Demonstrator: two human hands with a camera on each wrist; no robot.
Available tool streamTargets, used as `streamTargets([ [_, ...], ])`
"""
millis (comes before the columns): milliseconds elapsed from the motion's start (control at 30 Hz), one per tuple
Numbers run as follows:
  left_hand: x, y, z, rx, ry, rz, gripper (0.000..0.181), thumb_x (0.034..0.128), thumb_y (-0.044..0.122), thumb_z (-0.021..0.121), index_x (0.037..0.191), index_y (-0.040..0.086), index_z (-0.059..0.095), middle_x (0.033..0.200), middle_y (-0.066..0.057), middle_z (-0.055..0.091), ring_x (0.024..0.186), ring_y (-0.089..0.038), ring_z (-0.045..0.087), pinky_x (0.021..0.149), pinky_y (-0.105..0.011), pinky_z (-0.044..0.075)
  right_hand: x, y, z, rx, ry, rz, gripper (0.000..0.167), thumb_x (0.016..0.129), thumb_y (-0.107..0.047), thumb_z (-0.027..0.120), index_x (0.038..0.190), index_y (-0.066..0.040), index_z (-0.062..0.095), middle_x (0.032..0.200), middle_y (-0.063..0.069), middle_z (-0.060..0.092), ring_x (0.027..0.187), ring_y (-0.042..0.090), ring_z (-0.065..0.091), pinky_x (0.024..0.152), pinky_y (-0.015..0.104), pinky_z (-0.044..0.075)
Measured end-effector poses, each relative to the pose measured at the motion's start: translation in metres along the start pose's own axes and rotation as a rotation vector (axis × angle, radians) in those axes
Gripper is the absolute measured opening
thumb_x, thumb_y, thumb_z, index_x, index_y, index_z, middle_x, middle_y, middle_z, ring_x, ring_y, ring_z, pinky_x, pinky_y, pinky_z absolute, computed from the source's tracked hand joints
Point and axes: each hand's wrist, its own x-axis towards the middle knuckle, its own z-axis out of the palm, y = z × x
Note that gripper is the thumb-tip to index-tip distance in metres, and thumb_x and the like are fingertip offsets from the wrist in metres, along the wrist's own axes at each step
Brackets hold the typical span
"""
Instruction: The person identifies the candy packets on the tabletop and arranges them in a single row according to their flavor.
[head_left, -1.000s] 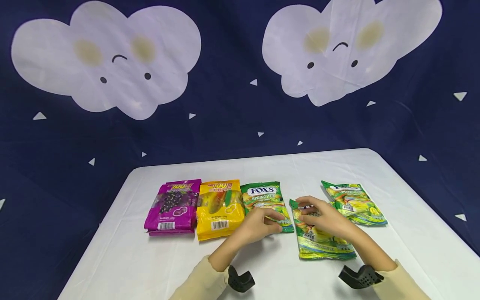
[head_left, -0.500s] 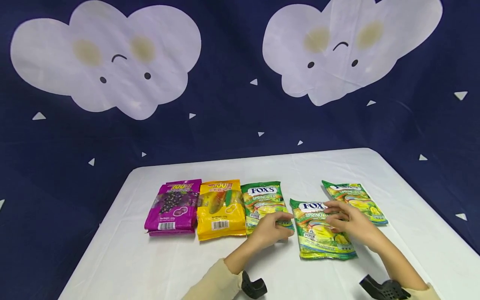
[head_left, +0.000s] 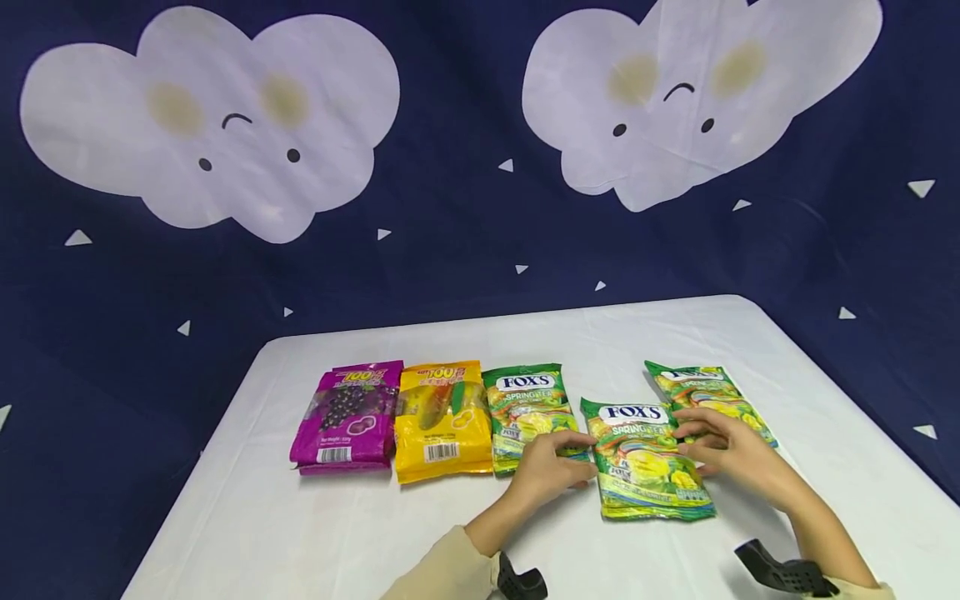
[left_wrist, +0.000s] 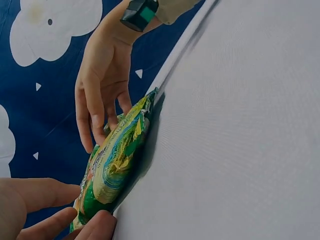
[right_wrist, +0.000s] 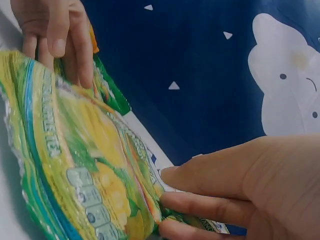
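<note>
A green-and-yellow FOX'S Spring Tea candy bag [head_left: 637, 462] lies flat on the white table, between the two hands. My left hand [head_left: 551, 471] is at its left edge, fingertips touching or very near it, fingers only slightly bent. At the right edge, the fingertips of my right hand [head_left: 731, 450] touch the bag with extended fingers. The right wrist view shows the same candy bag [right_wrist: 100, 160] up close, with the right hand [right_wrist: 240, 190] beside its edge. Behind the left hand lies a second FOX'S bag [head_left: 521, 400], partly covered. A third FOX'S bag [head_left: 693, 379] sits behind the right hand.
A yellow gummy bag [head_left: 438, 421] and a purple gummy bag [head_left: 348, 417] lie side by side to the left, in a row with the second FOX'S bag. The white table [head_left: 300, 533] ends at a dark blue cloth [head_left: 450, 275] with clouds.
My right hand has slid rightward from the top of the front candy bag to its right edge. My left hand has moved right, from the second bag to the front bag's left edge.
</note>
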Motion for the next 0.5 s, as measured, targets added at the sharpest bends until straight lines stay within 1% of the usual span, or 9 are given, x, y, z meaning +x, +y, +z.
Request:
streamTargets([
  [67,0.0,-0.001,0.001,0.01,0.009,0.014,0.032,0.0751,-0.001,0.076,0.106,0.007,0.073,0.08,-0.005,0.072,0.065,-0.016,0.069,0.059,-0.026,0.056,0.0,0.0,0.0,-0.046,0.004,-0.004,0.052,0.089,-0.013,0.07,0.132,0.008,0.048,0.114,0.022,0.061,0.084,0.015,0.063,0.061,0.035,0.056],
  [167,-0.001,-0.001,0.002,0.057,0.017,0.032,0.031,0.0752,0.0,0.076,0.105,0.008,0.074,0.078,-0.003,0.072,0.062,-0.013,0.068,0.058,-0.024,0.055,-0.002,-0.002,0.003,-0.13,0.015,0.031,0.055,0.087,-0.016,0.073,0.131,0.007,0.049,0.115,0.021,0.062,0.085,0.017,0.063,0.06,0.031,0.056],
  [267,-0.002,-0.002,0.002,0.111,0.025,0.049,0.029,0.0761,0.002,0.076,0.104,0.009,0.075,0.082,-0.002,0.072,0.059,-0.009,0.066,0.057,-0.023,0.054,-0.003,-0.004,0.007,-0.209,0.018,0.036,0.056,0.087,-0.016,0.073,0.13,0.01,0.049,0.114,0.022,0.061,0.084,0.019,0.063,0.057,0.029,0.055],
  [333,-0.002,-0.002,0.002,0.132,0.029,0.058,0.028,0.0768,0.002,0.076,0.104,0.01,0.075,0.083,-0.002,0.072,0.058,-0.007,0.065,0.056,-0.022,0.053,-0.003,-0.006,0.011,-0.252,0.035,0.019,0.053,0.087,-0.013,0.072,0.128,0.012,0.05,0.112,0.023,0.062,0.08,0.019,0.063,0.053,0.028,0.054],
  [400,-0.002,-0.002,0.002,0.124,0.031,0.061,0.028,0.0771,0.002,0.076,0.104,0.009,0.075,0.087,-0.003,0.072,0.059,-0.007,0.065,0.057,-0.022,0.054,-0.002,-0.007,0.013,-0.308,0.05,-0.01,0.05,0.087,-0.01,0.072,0.125,0.014,0.051,0.107,0.021,0.062,0.075,0.017,0.062,0.051,0.028,0.052],
  [433,-0.002,-0.002,0.003,0.116,0.031,0.061,0.028,0.0771,0.001,0.076,0.104,0.009,0.075,0.09,-0.004,0.072,0.059,-0.008,0.065,0.057,-0.022,0.054,-0.002,-0.008,0.014,-0.349,0.063,-0.02,0.049,0.086,-0.01,0.072,0.123,0.014,0.052,0.104,0.018,0.062,0.074,0.016,0.061,0.053,0.03,0.052],
  [500,-0.002,-0.002,0.003,0.087,0.028,0.051,0.028,0.0776,0.001,0.076,0.105,0.008,0.074,0.088,-0.005,0.072,0.061,-0.011,0.067,0.057,-0.024,0.055,0.0,-0.007,0.016,-0.438,0.091,-0.043,0.046,0.085,-0.012,0.073,0.119,0.013,0.056,0.098,0.012,0.062,0.073,0.015,0.059,0.058,0.032,0.05],
])
